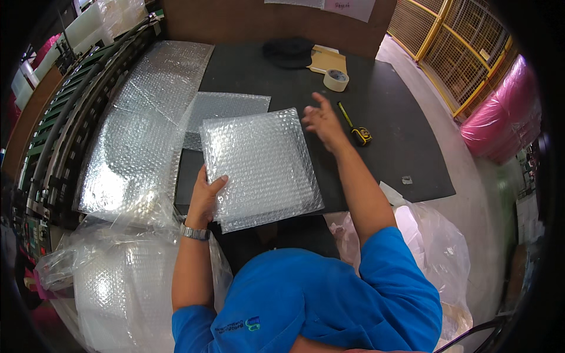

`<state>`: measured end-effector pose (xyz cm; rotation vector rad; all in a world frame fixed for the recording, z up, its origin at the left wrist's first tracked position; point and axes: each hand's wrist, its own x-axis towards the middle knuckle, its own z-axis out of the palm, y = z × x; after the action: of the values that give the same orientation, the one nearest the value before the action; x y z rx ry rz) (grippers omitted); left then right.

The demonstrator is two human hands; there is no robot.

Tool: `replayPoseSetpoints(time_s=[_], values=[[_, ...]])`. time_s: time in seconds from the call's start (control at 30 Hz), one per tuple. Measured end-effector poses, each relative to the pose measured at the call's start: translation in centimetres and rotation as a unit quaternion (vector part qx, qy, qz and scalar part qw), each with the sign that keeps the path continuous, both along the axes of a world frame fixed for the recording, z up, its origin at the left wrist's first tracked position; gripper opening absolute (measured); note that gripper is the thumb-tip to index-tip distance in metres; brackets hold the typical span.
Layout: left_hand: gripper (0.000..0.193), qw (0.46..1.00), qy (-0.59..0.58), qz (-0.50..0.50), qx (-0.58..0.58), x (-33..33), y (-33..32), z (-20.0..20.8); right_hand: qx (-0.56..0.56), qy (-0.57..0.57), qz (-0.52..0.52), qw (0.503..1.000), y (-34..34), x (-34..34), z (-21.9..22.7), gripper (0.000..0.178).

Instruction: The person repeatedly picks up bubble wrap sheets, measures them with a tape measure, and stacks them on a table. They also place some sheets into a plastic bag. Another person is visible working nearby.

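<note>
The left hand [205, 197] grips the bubble-wrap stack [259, 165] over the near edge of the table [406, 135]; the right hand [323, 123], fingers [322, 101] spread wide, is empty. The stack appears gathered but unsquared, lower edges staggered; loose wrap [232, 105] lies behind.

Factory or warehouse packing area, roller conveyor [63, 101], yellow mesh fencing [445, 50], dark worktable [406, 144], bubble-wrap sheets [259, 165]

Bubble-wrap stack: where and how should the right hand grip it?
Likely the right edge of the bubble-wrap stack, pinched from the right by the open right hand: it is flat, and the left hand holds the opposite edge.
</note>
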<state>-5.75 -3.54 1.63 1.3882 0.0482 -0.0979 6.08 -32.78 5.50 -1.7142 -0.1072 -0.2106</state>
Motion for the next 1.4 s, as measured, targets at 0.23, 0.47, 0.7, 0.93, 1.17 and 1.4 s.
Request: replayPoseSetpoints(time_s=[0.23, 0.47, 0.7, 0.93, 1.17, 1.4], values=[[0.058, 0.997, 0.001, 0.051, -0.049, -0.4, -0.8, 0.2, -0.473, 0.175, -0.341, 0.793, -11.1, -1.7, -2.9, 0.066], [0.060, 0.998, -0.029, 0.035, -0.039, -0.2, -0.2, -0.2, -0.413, 0.083, -0.144, 0.895, -12.1, -3.7, -2.2, 0.063], [0.053, 0.995, 0.038, 0.000, -0.088, 0.0, 0.6, 0.0, -0.313, -0.062, 0.019, 0.947, -8.5, -5.2, -0.1, 0.054], [0.049, 0.986, 0.072, -0.019, -0.149, 0.2, 0.7, 0.5, -0.360, -0.139, 0.048, 0.921, -7.2, -5.9, 0.2, 0.047], [0.048, 0.983, 0.074, -0.042, -0.163, 0.3, 0.9, 0.1, -0.361, -0.146, 0.077, 0.918, -7.1, -6.0, 0.4, 0.045], [0.048, 0.982, 0.080, -0.046, -0.163, 0.3, 0.8, 0.4, -0.352, -0.139, 0.068, 0.923, -6.8, -6.5, 1.0, 0.044]])
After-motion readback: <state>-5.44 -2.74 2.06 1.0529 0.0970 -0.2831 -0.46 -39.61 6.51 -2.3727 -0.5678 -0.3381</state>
